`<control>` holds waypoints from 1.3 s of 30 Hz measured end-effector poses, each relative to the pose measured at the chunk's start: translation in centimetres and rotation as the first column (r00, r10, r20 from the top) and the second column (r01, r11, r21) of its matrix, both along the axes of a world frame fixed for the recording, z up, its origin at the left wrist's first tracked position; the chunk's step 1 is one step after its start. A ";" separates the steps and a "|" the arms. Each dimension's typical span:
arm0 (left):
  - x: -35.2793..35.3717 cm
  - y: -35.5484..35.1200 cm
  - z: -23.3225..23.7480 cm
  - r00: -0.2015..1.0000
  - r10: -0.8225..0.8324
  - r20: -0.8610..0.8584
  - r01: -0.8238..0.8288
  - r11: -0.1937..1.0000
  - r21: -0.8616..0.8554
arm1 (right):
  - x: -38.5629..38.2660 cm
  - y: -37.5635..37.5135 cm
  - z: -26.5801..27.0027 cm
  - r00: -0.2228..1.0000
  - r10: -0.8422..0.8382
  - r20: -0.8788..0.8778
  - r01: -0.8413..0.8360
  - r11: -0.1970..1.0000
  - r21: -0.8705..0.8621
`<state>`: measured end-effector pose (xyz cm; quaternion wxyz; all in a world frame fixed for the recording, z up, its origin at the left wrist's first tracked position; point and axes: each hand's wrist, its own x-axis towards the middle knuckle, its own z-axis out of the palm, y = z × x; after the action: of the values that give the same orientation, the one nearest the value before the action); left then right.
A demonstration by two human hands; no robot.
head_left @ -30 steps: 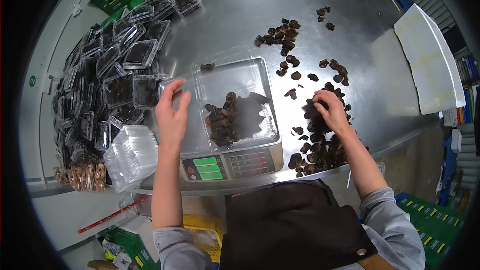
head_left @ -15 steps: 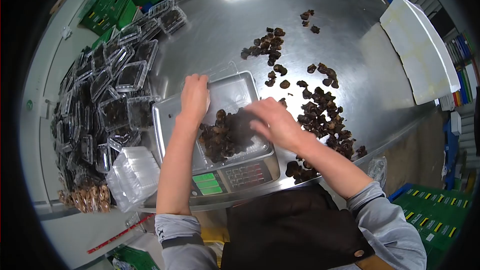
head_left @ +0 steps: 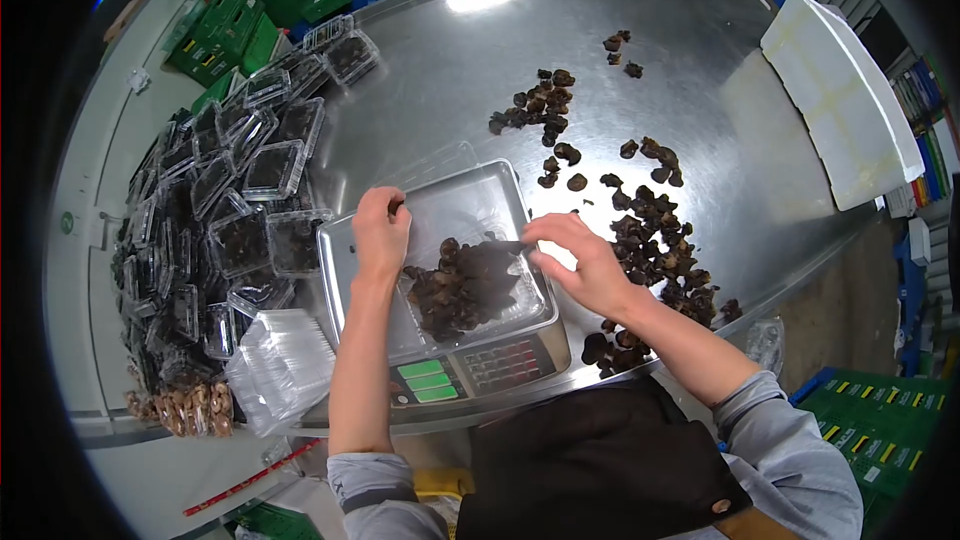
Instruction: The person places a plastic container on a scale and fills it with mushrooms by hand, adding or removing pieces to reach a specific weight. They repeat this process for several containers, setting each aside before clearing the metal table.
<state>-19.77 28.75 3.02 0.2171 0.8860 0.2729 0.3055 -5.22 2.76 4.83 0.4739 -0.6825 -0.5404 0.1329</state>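
Observation:
Dark, frilly wood ear mushrooms [head_left: 465, 285] are heaped in a clear plastic punnet [head_left: 523, 290] on the metal pan [head_left: 340, 280] of a weighing scale [head_left: 550, 345]. My left hand [head_left: 382, 230] is over the pan's far left part, fingers curled, with a dark bit showing at the fingertips that I cannot make out. At the pan's right edge, my right hand [head_left: 585, 255] reaches toward the heap, fingers stretched and thumb apart. Its fingertips are close to a dark piece on the heap's right side. The scale's green display [head_left: 425, 380] faces me.
Loose mushrooms [head_left: 655, 240] lie scattered on the steel table [head_left: 430, 50]. Filled, closed punnets [head_left: 275, 170] are piled at left, by a stack of nested clear punnets [head_left: 280, 365] and bagged brown mushrooms [head_left: 195, 410]. A white foam box [head_left: 845, 100] stands right; green crates [head_left: 875, 430] are below.
My right hand has moved from above the heap to the pan's right edge. My left hand has drawn slightly closer to me, its fingers more curled. The camera view has shifted a little.

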 end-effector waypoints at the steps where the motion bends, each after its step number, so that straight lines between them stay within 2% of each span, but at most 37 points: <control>1: -0.5 -1.6 2.1 0.999 0.003 0.038 -0.001 0.998 -0.062 | 0.4 -0.1 0.2 0.997 -0.034 -0.065 0.033 0.999 -0.010; 2: -1.0 -3.3 4.1 0.997 0.006 0.076 0.003 0.992 -0.123 | 0.7 -0.1 0.3 0.989 -0.070 -0.131 0.068 0.997 -0.021; 4: -2.6 -7.8 6.5 0.988 -0.067 0.143 0.070 0.997 -0.016 | 1.1 0.2 0.2 0.984 -0.099 -0.150 0.100 0.995 0.001; 6: -4.2 -11.7 6.7 0.971 -0.233 0.048 0.224 0.964 0.146 | 1.0 0.9 -0.2 0.883 -0.128 -0.451 0.135 0.991 -0.018; 8: -4.9 -13.5 4.6 0.932 -0.336 -0.135 0.347 0.936 0.063 | 1.5 2.4 -1.1 0.904 -0.122 -0.409 0.107 0.993 -0.059; 9: -5.2 -14.1 4.3 0.931 -0.340 -0.134 0.350 0.935 0.060 | 1.6 3.3 -1.1 0.898 -0.137 -0.418 0.122 0.990 -0.064; 12: -6.3 -15.1 4.7 0.951 -0.292 -0.099 0.300 0.951 0.076 | 2.1 6.4 -1.4 0.877 -0.140 -0.459 0.134 0.990 -0.048; 14: -7.6 -15.5 5.7 0.988 -0.137 0.073 0.129 0.986 0.102 | 2.5 8.5 -1.2 0.865 -0.125 -0.486 0.129 0.991 -0.024; 15: -9.0 -15.3 5.1 0.997 -0.002 0.078 -0.004 0.997 0.071 | 2.5 9.2 -1.2 0.823 -0.142 -0.551 0.113 0.990 -0.086; 16: -9.8 -15.3 4.7 0.997 0.003 0.074 -0.008 0.997 0.076 | 2.5 9.8 -1.1 0.775 -0.165 -0.610 0.094 0.985 -0.148; 17: -10.4 -15.3 4.4 0.973 0.225 0.053 -0.209 0.954 -0.216 | 2.7 10.8 -2.0 0.690 -0.130 -0.712 0.013 0.986 -0.167; 18: -11.1 -15.1 3.8 0.905 0.424 -0.028 -0.384 0.788 -0.481 | 2.8 10.8 -2.5 0.691 -0.123 -0.712 0.008 0.987 -0.162; 19: -12.2 -14.5 2.8 0.917 0.380 -0.119 -0.374 0.720 -0.584 | 2.7 10.5 -2.4 0.563 0.001 -0.826 -0.009 1.000 -0.005; 20: -13.0 -14.1 2.0 0.913 0.392 -0.113 -0.380 0.718 -0.583 | 2.7 10.2 -1.7 0.421 0.140 -0.896 -0.005 0.988 0.152; 21: -13.7 -13.9 1.4 0.937 0.348 0.020 -0.163 0.489 -0.857 | 3.1 8.9 -1.0 0.500 0.222 -0.837 -0.041 0.972 0.233; 22: -14.2 -13.9 1.1 0.923 0.348 0.167 0.105 0.190 -0.976 | 3.1 7.4 0.0 0.500 0.228 -0.836 -0.054 0.971 0.232; 23: -14.2 -14.1 1.2 0.917 0.360 0.171 0.107 0.190 -0.976 | 3.0 5.9 0.9 0.750 0.148 -0.644 -0.177 0.984 0.020; 24: -13.9 -14.3 1.5 0.886 0.407 0.223 0.176 0.150 -0.973 | 2.7 4.6 1.1 0.922 0.127 -0.366 -0.217 0.952 -0.217; 25: -13.7 -14.4 1.7 0.851 0.451 0.269 0.245 0.112 -0.963 | 2.1 3.3 0.9 0.922 0.133 -0.364 -0.223 0.950 -0.219; 27: -13.7 -14.1 1.5 0.862 0.436 0.261 0.222 0.139 -0.965 | 0.7 1.0 0.4 0.987 0.161 0.014 -0.159 0.982 -0.100; 28: -13.7 -14.0 1.5 0.876 0.414 0.248 0.196 0.165 -0.967 | 0.2 0.6 0.3 0.987 0.162 0.015 -0.160 0.982 -0.102; 30: -13.2 -14.0 1.7 0.893 0.401 0.205 0.138 0.189 -0.972 | -0.6 0.0 0.3 0.998 -0.005 -0.055 -0.003 0.992 -0.128; 31: -13.0 -14.0 1.8 0.907 0.388 0.160 0.079 0.217 -0.973 | -0.8 0.0 -0.1 0.997 0.003 -0.074 -0.013 0.990 -0.139; 35: -12.8 -14.0 2.0 0.903 0.392 0.177 0.107 0.195 -0.975 | -1.7 0.2 -0.2 0.985 0.018 -0.170 -0.034 0.995 -0.089; 37: -12.8 -14.0 2.0 0.899 0.400 0.179 0.108 0.195 -0.975 | -2.2 0.4 -0.2 0.951 -0.003 -0.309 -0.056 0.982 -0.182; 39: -12.8 -13.9 1.7 0.897 0.407 0.174 0.098 0.201 -0.975 | -2.8 0.3 0.3 0.964 -0.003 -0.267 -0.053 0.978 -0.202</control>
<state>-32.59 14.80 4.77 0.7386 0.4372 0.4423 0.2602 -8.05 3.05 5.13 0.4667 -0.6973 -0.4636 0.2847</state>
